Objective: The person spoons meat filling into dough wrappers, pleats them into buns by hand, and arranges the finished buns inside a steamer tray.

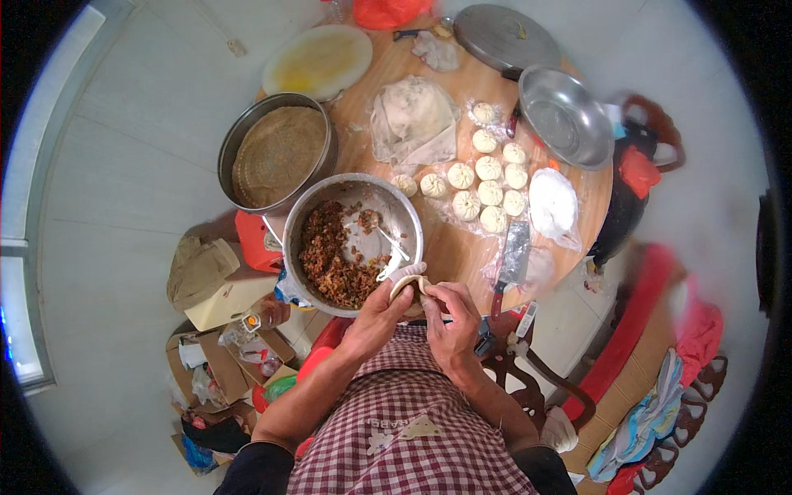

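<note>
Both hands hold a round dough wrapper (408,286) at the table's near edge. My left hand (385,307) cups it from the left, with pale material around one finger. My right hand (455,312) pinches its right edge between thumb and fingers. What lies inside the wrapper cannot be seen. Just left stands a metal bowl (416,216) of chopped filling (328,260), with a white-handled spoon (394,243) in it. Several pleated buns (466,205) sit beyond my hands on floured wood. A cleaver (515,252) lies to the right, its handle towards me.
Dough under plastic (413,114) lies farther back. A lined steamer pan (331,145) stands left, near an oval, pale lid (317,62). An empty steel basin (566,117), a dark round lid (507,38) and a white flour bag (554,207) are on the right. Cardboard boxes (213,365) stand below left.
</note>
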Motion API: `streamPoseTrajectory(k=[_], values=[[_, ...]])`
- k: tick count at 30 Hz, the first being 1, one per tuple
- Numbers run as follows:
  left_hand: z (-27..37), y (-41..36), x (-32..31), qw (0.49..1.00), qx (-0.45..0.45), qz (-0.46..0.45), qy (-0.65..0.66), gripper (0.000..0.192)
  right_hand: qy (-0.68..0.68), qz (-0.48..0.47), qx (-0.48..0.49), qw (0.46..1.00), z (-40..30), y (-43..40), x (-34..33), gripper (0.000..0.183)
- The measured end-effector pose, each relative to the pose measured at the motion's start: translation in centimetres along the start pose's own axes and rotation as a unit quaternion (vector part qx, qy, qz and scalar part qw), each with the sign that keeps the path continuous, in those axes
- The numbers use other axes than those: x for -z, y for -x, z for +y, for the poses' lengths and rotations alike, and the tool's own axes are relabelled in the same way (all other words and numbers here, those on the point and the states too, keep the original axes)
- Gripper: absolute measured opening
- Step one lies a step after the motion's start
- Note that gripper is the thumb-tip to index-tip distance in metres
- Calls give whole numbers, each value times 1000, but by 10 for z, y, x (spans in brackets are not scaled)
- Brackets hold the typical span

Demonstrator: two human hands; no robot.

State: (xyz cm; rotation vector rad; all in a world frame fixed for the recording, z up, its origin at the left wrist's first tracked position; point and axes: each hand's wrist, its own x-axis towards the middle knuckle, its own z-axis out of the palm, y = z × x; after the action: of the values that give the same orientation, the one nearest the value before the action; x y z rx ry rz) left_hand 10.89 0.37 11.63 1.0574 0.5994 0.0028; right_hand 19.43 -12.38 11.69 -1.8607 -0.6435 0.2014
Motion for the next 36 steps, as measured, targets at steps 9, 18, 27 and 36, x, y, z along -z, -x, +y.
streamPoseTrajectory(k=[9, 18, 27, 36], values=[[3, 0, 1, 1000, -28, -6, 8, 43, -2, -16, -19, 1000, 0, -1, -1, 15], [2, -3, 4, 999, -13, 28, 15, 37, 0, -32, -15, 999, -5, -4, -2, 17], [4, -3, 8, 1000, -13, 19, -15, 36, 119, -1, 97, 988, 2, -3, -9, 15], [14, -2, 20, 996, -4, -60, -72, 37, 103, -7, 70, 992, -3, 3, -13, 30]])
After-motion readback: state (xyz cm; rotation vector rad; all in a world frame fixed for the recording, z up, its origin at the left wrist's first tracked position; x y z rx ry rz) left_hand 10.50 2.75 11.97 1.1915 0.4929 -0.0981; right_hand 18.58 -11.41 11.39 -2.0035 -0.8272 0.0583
